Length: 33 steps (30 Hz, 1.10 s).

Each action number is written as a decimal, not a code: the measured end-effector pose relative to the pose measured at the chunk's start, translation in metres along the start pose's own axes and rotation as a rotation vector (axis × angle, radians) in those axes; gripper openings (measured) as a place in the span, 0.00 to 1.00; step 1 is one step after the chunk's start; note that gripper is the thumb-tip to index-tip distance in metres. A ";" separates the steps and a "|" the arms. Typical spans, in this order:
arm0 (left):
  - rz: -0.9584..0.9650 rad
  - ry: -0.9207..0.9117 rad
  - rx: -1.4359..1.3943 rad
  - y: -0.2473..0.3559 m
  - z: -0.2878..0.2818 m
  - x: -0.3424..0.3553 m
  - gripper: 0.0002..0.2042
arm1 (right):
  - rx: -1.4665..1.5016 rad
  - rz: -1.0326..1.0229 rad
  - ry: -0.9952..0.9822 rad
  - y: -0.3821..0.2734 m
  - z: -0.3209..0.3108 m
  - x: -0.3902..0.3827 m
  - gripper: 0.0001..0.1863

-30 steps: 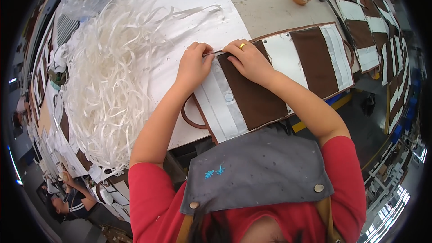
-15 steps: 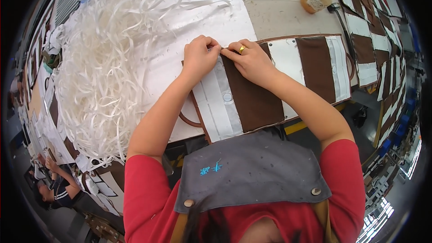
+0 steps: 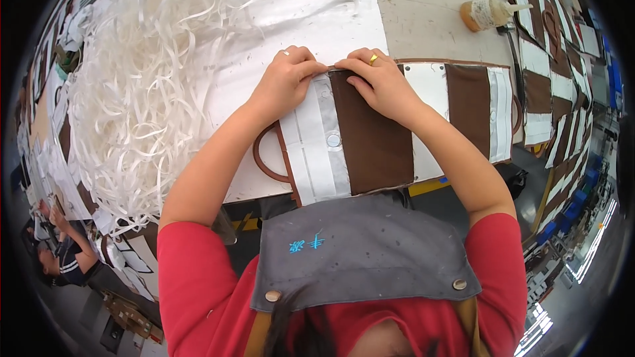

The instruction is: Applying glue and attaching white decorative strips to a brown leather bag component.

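Note:
My left hand (image 3: 288,79) pinches the top edge of a brown and white bag panel (image 3: 373,145) at its white strip. My right hand (image 3: 378,79), with a yellow ring, grips that same edge just to the right, thumb bent beneath the index finger. The fingertips of both hands nearly meet. The panel lies flat, with a round disc (image 3: 333,141) on the white strip and brown loop handles (image 3: 260,155) at its ends. What exactly lies between the fingertips is too small to tell.
A heap of white ribbons (image 3: 132,92) covers the table's left. A glue bottle (image 3: 479,14) stands at the back right, near more stacked panels (image 3: 537,92). A grey apron flap (image 3: 364,251) hangs in front of me. A co-worker (image 3: 73,254) is at lower left.
My fingers have shifted along the top edge, the right index finger now stretched along it. The view has moved, so the table and ribbons sit differently in the picture.

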<state>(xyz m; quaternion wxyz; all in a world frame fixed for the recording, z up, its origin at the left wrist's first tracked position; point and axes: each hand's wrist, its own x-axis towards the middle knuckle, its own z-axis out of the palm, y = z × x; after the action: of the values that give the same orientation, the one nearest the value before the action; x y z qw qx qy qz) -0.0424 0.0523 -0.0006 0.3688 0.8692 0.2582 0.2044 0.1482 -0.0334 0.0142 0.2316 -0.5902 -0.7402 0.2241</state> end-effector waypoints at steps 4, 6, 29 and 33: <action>0.147 0.005 0.083 -0.007 0.001 0.000 0.11 | -0.075 -0.121 0.005 0.003 0.003 -0.002 0.12; 0.152 -0.013 0.111 -0.005 0.001 0.002 0.12 | -0.361 -0.263 0.028 0.004 0.006 -0.003 0.14; -0.192 0.108 -0.024 -0.002 -0.004 -0.013 0.05 | 0.159 0.033 0.088 -0.016 0.017 0.013 0.12; -0.040 0.107 0.127 -0.004 -0.007 -0.017 0.06 | 0.075 -0.053 -0.005 -0.013 0.014 0.018 0.11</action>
<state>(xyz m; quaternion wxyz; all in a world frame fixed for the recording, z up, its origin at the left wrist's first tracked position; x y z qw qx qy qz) -0.0611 0.0481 -0.0024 0.3026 0.8733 0.3073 0.2265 0.1261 -0.0189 0.0120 0.2577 -0.5606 -0.7472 0.2469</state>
